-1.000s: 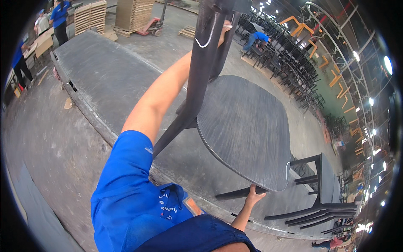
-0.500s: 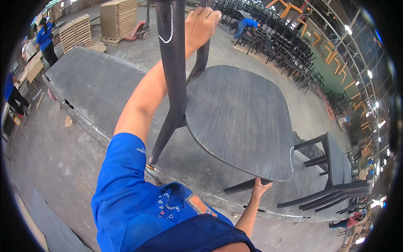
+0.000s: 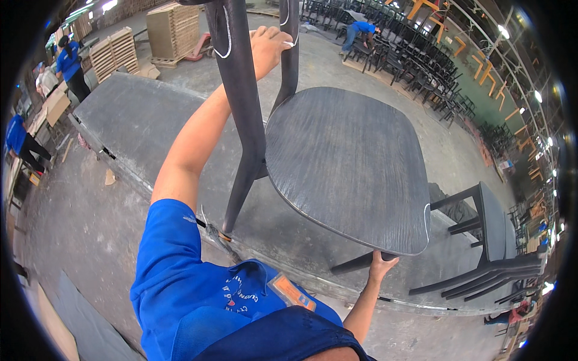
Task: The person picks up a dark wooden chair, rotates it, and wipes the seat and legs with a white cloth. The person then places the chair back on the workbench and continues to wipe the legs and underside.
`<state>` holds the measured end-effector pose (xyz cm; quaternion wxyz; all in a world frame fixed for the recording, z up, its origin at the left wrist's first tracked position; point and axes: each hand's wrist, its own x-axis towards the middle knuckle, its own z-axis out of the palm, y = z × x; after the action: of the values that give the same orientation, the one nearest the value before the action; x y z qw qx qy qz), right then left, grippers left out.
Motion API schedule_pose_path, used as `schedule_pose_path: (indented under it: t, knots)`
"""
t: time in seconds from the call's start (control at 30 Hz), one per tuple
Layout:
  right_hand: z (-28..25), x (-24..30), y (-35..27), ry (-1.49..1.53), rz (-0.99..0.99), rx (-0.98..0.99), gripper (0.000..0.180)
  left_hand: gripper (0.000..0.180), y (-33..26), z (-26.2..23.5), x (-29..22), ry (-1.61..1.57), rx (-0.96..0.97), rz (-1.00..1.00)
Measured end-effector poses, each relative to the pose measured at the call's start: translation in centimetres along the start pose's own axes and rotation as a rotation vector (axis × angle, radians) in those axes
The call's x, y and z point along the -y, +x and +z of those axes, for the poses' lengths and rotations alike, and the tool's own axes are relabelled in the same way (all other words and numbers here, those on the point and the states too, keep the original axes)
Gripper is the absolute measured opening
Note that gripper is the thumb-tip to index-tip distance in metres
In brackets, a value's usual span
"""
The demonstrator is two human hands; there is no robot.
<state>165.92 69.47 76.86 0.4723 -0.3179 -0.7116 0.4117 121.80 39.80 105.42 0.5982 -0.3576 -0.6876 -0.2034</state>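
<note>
Black wooden chair (image 3: 346,162), in front of me over the long grey table (image 3: 138,105).
My right hand (image 3: 382,265) is curled around the top of its front leg (image 3: 354,263), just under the seat. My left hand (image 3: 269,51) pinches a small white thing (image 3: 291,43) by the back posts; I can't tell what it is. More dark chairs (image 3: 498,219) sit to the right. Far off, a person in a blue shirt (image 3: 361,27) bends over.

The top of the dark-stained wooden chair (image 3: 349,168) is cut off, and its near back post (image 3: 236,84) covers part of the bare left hand's (image 3: 270,53) wrist. The rounded seat partly hides the bare right hand (image 3: 380,266). The left fingers' white scrap (image 3: 289,44) and the far black chairs (image 3: 411,75) are too small to make out.
</note>
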Motion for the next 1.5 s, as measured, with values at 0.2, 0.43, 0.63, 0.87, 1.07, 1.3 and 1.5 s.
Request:
schedule_pose_path:
  t: [0.2,0.43,0.63,0.87,1.07,1.3,1.5]
  knots:
    - [0.4,0.7,-0.1,-0.027,-0.025,-0.008,0.059,0.013,-0.4,2.3,1.6,-0.01,-0.23,-0.195]
    - [1.4,1.5,0.6,0.128,-0.118,0.101,0.041,0.018,-13.9,0.8,2.9,-1.086,-0.192,-1.126]
    - [1.7,3.0,0.7,0.177,-0.225,0.113,0.028,0.027,-22.6,-7.1,-4.8,-1.172,-0.095,-1.416]
    - [1.9,4.3,0.6,0.189,-0.207,0.195,0.029,0.032,-19.9,-12.6,-10.8,-0.728,-0.22,-1.343]
    - [2.0,4.3,0.6,0.244,-0.188,0.24,0.032,0.017,-4.7,-21.6,-13.4,0.247,-0.322,-0.062]
    - [2.6,4.1,1.1,0.249,-0.351,0.18,0.051,0.019,15.9,-22.9,-8.6,0.873,0.273,-0.05]
    - [1.7,5.2,1.0,0.312,-0.305,0.232,0.03,0.022,14.6,-22.5,-5.9,0.967,0.309,-0.262]
